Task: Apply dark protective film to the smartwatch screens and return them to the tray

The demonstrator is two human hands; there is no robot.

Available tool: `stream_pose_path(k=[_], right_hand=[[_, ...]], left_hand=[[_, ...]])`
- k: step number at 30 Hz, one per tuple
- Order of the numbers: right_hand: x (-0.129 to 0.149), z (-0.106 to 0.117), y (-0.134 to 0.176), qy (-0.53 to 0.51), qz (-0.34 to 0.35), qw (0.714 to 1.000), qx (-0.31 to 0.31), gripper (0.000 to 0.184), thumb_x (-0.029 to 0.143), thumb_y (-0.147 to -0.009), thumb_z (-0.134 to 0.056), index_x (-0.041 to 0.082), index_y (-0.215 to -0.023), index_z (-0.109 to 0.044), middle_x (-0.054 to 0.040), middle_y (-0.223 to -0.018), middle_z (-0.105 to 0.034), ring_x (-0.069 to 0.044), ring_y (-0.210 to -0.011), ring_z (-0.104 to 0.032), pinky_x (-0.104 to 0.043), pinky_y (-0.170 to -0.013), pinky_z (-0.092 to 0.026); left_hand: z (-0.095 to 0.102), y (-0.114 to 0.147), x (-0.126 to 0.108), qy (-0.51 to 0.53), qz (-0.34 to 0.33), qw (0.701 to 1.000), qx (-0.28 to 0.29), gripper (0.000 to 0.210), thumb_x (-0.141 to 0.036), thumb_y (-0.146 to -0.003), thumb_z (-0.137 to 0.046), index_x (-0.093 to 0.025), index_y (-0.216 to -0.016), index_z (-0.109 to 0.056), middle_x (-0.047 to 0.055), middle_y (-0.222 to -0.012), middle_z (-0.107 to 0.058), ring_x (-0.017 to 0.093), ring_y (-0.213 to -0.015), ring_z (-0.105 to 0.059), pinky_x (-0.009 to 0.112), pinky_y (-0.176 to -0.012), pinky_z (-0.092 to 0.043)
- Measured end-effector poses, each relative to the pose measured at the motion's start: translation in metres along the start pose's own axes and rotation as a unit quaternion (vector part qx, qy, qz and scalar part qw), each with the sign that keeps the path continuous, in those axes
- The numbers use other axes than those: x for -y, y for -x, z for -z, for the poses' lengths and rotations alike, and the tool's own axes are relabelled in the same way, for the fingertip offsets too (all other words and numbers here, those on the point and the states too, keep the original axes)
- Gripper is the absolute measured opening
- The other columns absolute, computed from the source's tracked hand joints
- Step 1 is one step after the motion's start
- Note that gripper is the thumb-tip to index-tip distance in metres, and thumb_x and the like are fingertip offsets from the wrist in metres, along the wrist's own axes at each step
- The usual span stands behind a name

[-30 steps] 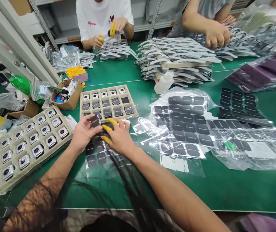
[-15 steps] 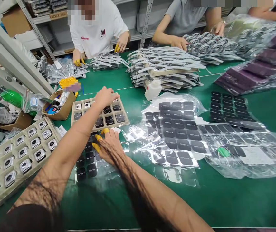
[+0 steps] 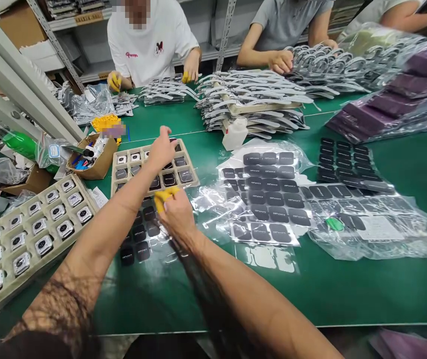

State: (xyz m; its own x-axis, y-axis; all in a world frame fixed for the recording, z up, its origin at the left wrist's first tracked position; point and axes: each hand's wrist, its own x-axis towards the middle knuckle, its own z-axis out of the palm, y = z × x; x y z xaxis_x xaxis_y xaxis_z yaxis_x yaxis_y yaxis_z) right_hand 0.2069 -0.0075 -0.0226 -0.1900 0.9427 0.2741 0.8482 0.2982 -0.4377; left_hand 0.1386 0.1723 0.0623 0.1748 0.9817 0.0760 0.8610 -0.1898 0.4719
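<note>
Dark, square watch pieces with rounded corners (image 3: 186,176) sit in the compartments of a beige moulded tray (image 3: 197,181) on the green desk (image 3: 366,294). The person's left arm stretches forward across it, the bare left hand (image 3: 163,150) over the back; its grip is hidden and cannot be told. The right hand (image 3: 176,209), yellow-covered fingers curled inward, hovers by black square stickers (image 3: 141,232); any pinch cannot be told.
</note>
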Motion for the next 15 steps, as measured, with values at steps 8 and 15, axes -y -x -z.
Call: stream_pose_path(k=[8, 15], right_hand=[[0.014, -0.003, 0.014, -0.353, -0.106, 0.930, 0.019, 0.042, 0.042, -0.129, -0.074, 0.030, -0.164, -0.093, -0.0152, -0.147, -0.089, -0.028, -0.111, -0.088, -0.043, -0.099, -0.075], [0.013, -0.017, 0.030, -0.371, -0.074, 0.926, -0.008, 0.018, 0.032, -0.117, -0.086, 0.034, -0.125, -0.103, -0.0093, -0.126, -0.097, -0.033, -0.114, -0.091, -0.049, -0.105, -0.076]], left_hand=[[0.032, 0.208, 0.088, 0.463, 0.116, 0.878, 0.039, 0.087, -0.050, -0.068, -0.126, -0.037, -0.131, -0.067, -0.009, -0.085, -0.081, 0.022, -0.068, -0.081, 0.031, -0.072, -0.067], [0.024, 0.224, 0.112, 0.460, 0.084, 0.881, 0.076, 0.066, -0.030, -0.060, -0.122, -0.033, -0.115, -0.085, -0.002, -0.095, -0.087, 0.027, -0.082, -0.087, 0.047, -0.088, -0.076]])
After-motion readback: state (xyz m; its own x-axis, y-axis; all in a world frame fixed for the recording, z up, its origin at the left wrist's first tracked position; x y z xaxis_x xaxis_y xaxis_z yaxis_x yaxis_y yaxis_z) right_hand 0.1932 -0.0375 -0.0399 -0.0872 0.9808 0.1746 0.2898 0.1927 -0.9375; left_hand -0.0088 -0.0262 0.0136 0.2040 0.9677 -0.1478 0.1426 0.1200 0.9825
